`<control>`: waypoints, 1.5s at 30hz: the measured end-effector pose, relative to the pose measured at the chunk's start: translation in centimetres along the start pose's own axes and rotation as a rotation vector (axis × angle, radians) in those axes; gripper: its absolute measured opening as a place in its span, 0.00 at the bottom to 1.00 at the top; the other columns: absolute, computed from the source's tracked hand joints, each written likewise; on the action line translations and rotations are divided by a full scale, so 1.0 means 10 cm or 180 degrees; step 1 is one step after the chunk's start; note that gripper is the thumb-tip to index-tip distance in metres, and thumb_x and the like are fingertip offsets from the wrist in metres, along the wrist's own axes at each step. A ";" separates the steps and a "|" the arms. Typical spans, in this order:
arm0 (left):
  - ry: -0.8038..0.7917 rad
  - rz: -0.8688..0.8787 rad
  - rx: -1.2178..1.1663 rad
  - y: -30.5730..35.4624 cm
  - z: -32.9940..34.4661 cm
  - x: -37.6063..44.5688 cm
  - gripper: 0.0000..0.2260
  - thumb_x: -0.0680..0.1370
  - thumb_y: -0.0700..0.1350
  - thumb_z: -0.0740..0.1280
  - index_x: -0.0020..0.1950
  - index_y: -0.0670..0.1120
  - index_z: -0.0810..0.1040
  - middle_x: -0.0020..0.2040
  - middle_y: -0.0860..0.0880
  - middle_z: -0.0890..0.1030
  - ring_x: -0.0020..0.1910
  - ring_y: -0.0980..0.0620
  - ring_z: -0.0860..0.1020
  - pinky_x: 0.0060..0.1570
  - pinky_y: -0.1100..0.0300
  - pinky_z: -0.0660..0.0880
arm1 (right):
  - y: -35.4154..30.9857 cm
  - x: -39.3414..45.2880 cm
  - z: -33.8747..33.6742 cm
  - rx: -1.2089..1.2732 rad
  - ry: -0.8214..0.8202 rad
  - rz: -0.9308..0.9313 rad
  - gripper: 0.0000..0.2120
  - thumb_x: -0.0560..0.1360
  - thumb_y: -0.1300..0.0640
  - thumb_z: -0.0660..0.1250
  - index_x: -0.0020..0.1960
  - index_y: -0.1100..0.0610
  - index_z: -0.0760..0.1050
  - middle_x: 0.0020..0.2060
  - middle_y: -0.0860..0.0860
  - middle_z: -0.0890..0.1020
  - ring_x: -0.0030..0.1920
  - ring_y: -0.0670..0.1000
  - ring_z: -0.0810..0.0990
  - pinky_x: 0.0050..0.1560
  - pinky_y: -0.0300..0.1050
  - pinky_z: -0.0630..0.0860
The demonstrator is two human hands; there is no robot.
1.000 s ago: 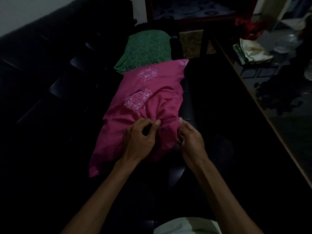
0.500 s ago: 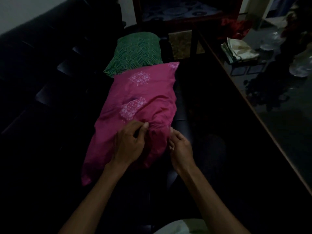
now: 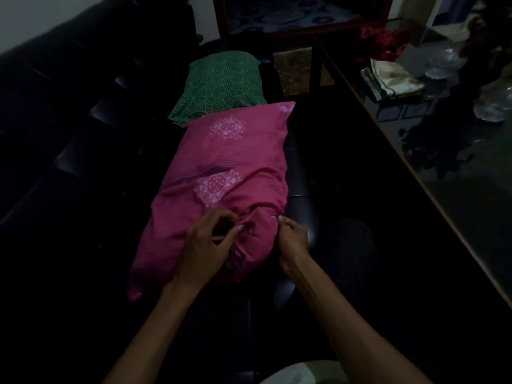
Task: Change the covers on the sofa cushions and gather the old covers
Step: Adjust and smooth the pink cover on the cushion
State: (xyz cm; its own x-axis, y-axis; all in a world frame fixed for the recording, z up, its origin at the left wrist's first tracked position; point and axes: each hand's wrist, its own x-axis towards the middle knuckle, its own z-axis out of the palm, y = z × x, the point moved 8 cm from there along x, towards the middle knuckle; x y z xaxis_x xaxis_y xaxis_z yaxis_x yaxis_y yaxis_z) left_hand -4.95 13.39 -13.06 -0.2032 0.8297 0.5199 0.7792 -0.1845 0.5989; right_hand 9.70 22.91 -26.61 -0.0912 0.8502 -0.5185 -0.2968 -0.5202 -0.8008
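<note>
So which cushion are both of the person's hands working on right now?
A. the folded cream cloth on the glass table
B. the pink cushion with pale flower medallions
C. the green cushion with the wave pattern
B: the left hand and right hand both pinch the bunched near end of the pink cushion with pale flower medallions; the green wave-patterned cushion lies untouched beyond it.

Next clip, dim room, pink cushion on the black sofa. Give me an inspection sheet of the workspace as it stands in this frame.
Surface: black sofa, very dark.
Job's things: pink cushion lying on the seat, cover bunched at the near end; green cushion behind it, touching.
Clutter: folded cloth on the glass table, with clear glassware.
Grippers: left hand and right hand both pinch the bunched pink fabric.
Cables: nothing seen.
Surroundings: wooden-framed furniture beyond the sofa; too dim to tell more.
</note>
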 end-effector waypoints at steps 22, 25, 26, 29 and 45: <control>-0.0306 0.0242 -0.0063 0.10 0.09 -0.44 0.07 0.72 0.41 0.77 0.46 0.41 0.83 0.66 0.46 0.79 0.66 0.54 0.77 0.64 0.62 0.73 | 0.35 -0.45 -0.19 0.0737 -0.0857 0.0390 0.12 0.78 0.46 0.66 0.53 0.53 0.80 0.49 0.53 0.86 0.45 0.51 0.85 0.42 0.46 0.81; -0.0288 0.0434 -0.0055 0.12 0.09 -0.48 0.06 0.71 0.37 0.78 0.44 0.40 0.84 0.66 0.43 0.78 0.66 0.50 0.77 0.65 0.59 0.73 | 0.36 -0.42 -0.19 0.0733 -0.0656 0.0280 0.10 0.81 0.51 0.65 0.41 0.52 0.77 0.39 0.51 0.83 0.36 0.48 0.81 0.38 0.44 0.78; -0.0282 0.0497 -0.0072 0.12 0.09 -0.50 0.05 0.71 0.36 0.78 0.43 0.39 0.84 0.65 0.43 0.78 0.66 0.49 0.77 0.65 0.58 0.74 | 0.38 -0.40 -0.18 0.0802 -0.0631 0.0320 0.11 0.82 0.52 0.64 0.41 0.52 0.75 0.39 0.51 0.83 0.37 0.48 0.81 0.39 0.44 0.78; -0.0267 0.0595 -0.0107 0.11 0.08 -0.55 0.05 0.70 0.33 0.78 0.43 0.38 0.84 0.64 0.42 0.77 0.67 0.45 0.77 0.64 0.55 0.75 | 0.44 -0.38 -0.17 0.1071 -0.0652 0.0563 0.10 0.84 0.53 0.61 0.44 0.52 0.72 0.42 0.50 0.84 0.40 0.48 0.82 0.35 0.42 0.81; -0.0455 -0.0311 0.0461 0.28 0.09 -0.43 0.20 0.68 0.54 0.77 0.57 0.51 0.79 0.68 0.52 0.71 0.65 0.53 0.75 0.56 0.52 0.78 | 0.37 -0.44 -0.01 0.1102 -0.0867 0.0636 0.15 0.80 0.72 0.56 0.53 0.61 0.80 0.41 0.53 0.87 0.39 0.48 0.85 0.39 0.40 0.83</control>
State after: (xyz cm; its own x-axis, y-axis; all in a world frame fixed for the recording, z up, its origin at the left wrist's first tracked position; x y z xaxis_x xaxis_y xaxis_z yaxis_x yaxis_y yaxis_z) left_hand -1.36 9.84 -14.17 -0.2038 0.9081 0.3658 0.8390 -0.0305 0.5433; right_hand 9.07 17.24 -27.32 -0.4107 0.7506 -0.5176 -0.5428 -0.6574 -0.5227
